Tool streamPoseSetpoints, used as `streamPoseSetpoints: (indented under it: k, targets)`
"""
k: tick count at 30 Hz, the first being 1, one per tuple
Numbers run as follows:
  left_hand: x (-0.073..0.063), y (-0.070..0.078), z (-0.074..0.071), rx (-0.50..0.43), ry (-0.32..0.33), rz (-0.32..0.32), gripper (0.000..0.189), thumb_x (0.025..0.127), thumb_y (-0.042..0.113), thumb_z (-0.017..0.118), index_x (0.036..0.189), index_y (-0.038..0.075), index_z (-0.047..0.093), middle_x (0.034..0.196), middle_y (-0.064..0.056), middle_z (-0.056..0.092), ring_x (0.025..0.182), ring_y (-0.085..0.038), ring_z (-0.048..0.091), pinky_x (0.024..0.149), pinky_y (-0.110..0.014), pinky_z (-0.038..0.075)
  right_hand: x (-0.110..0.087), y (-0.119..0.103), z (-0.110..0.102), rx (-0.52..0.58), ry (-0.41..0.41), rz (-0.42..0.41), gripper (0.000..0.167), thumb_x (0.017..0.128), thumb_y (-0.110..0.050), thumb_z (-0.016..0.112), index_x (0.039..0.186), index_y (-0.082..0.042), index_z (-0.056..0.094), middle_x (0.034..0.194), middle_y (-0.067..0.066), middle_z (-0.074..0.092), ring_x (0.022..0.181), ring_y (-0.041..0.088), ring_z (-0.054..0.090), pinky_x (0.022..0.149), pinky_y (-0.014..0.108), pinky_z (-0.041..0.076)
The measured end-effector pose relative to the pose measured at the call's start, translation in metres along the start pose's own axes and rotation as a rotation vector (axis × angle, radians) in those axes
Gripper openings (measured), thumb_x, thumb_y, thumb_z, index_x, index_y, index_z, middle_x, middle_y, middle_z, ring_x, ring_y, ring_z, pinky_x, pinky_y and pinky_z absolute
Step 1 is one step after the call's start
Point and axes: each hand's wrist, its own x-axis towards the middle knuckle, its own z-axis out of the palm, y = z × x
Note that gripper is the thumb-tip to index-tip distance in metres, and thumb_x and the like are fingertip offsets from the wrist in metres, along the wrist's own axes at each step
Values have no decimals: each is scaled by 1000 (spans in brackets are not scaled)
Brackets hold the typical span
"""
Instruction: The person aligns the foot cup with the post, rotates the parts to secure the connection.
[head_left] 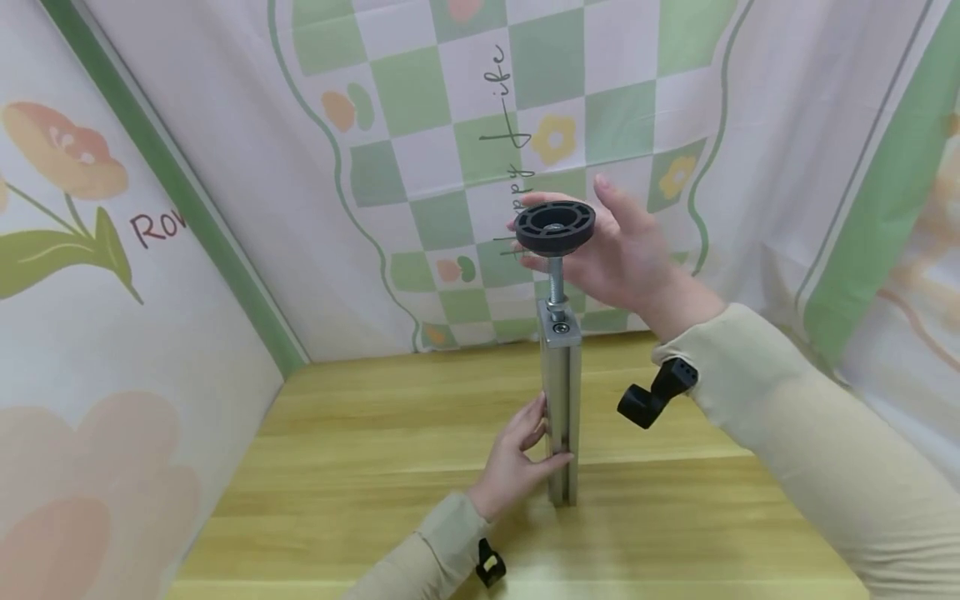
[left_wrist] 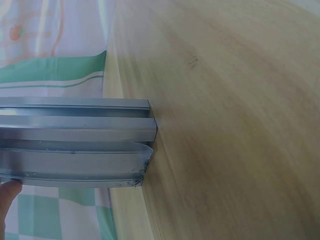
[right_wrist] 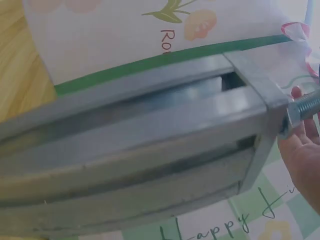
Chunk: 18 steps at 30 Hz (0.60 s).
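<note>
A slotted aluminium profile [head_left: 558, 392] stands upright on the wooden table, its lower end against the tabletop in the left wrist view. A metal plate [head_left: 560, 327] caps its top. From the plate rises a threaded bolt [head_left: 556, 282] with a nut [head_left: 556, 306], carrying a round black levelling foot [head_left: 555, 237] with its ribbed underside facing up. Low on the profile, my left hand [head_left: 513, 458] grips it between thumb and fingers. Beside and behind the levelling foot is my right hand [head_left: 626, 254], thumb raised and fingers extended, partly hidden by the foot.
The wooden table [head_left: 360, 433] reaches back to a printed curtain [head_left: 405, 167] with green checks. More curtain [head_left: 67, 350] hangs at the left side. A black wrist mount [head_left: 652, 400] sticks out below the right sleeve, another mount [head_left: 491, 565] beside the left sleeve.
</note>
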Motion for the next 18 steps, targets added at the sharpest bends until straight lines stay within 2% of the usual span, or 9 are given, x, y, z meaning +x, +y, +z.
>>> streamPoseSetpoints:
  k: [3, 5, 10, 18]
  targets:
    - [-1, -2, 0, -4, 0, -2, 97, 77, -7, 72, 150, 24, 16, 145, -24, 35, 130, -32, 43, 104, -34, 46, 1, 2, 0, 77, -79, 15, 54, 97, -50, 34, 129, -10, 51, 122, 8, 58, 109, 20, 58, 104, 34, 39]
    - [-1, -2, 0, -12, 3, 1, 97, 77, -8, 72, 150, 26, 17, 146, -24, 34, 130, -31, 42, 104, -34, 46, 2, 4, -1, 145, -113, 16, 53, 97, -47, 36, 130, -8, 49, 124, 11, 56, 110, 22, 58, 104, 35, 40]
    - [0, -1, -1, -14, 8, 11, 97, 77, -8, 72, 149, 25, 17, 146, -25, 34, 130, -34, 41, 104, -35, 46, 2, 8, 0, 224, -106, -12, 50, 92, -37, 47, 130, -5, 47, 123, 12, 55, 109, 24, 57, 102, 34, 44]
    - [2, 3, 0, -9, 9, 16, 101, 74, -11, 72, 148, 29, 16, 143, -30, 35, 126, -40, 43, 101, -41, 47, -1, 11, 0, 276, -95, -55, 46, 89, -24, 48, 129, -3, 47, 120, 15, 54, 105, 24, 57, 101, 36, 46]
